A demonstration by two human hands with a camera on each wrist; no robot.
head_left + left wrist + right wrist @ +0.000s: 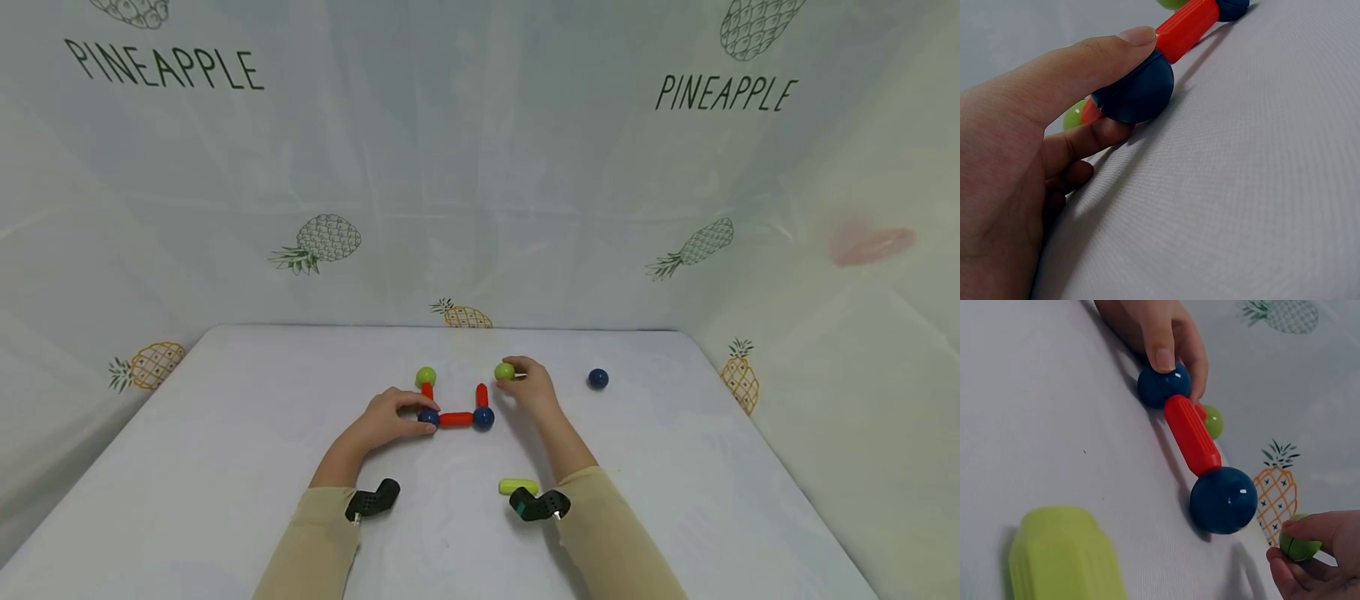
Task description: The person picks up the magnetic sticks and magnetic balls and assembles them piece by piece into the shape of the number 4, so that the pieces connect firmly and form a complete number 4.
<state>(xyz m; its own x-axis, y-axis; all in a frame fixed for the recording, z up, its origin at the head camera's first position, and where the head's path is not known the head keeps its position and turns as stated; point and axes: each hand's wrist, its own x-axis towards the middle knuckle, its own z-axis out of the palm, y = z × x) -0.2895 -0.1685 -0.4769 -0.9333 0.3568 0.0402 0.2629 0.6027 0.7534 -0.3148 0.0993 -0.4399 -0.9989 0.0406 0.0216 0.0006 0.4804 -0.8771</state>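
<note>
Blue balls and red rods form a U-shaped piece on the table. My left hand (393,415) pinches its left blue ball (1141,94) between thumb and fingers. A red rod (456,419) links that ball to the right blue ball (483,417). From the left ball another red rod runs back to a green ball (426,377). A further red rod (482,395) points back from the right ball, its far end bare. My right hand (531,385) pinches a second green ball (1300,539), just right of that bare end and apart from it.
A loose blue ball (597,379) lies toward the back right of the table (675,483). Nearer, a yellow-green rod (518,486) lies beside the right wrist's camera. White cloth (480,167) printed with pineapples hangs behind and at the sides.
</note>
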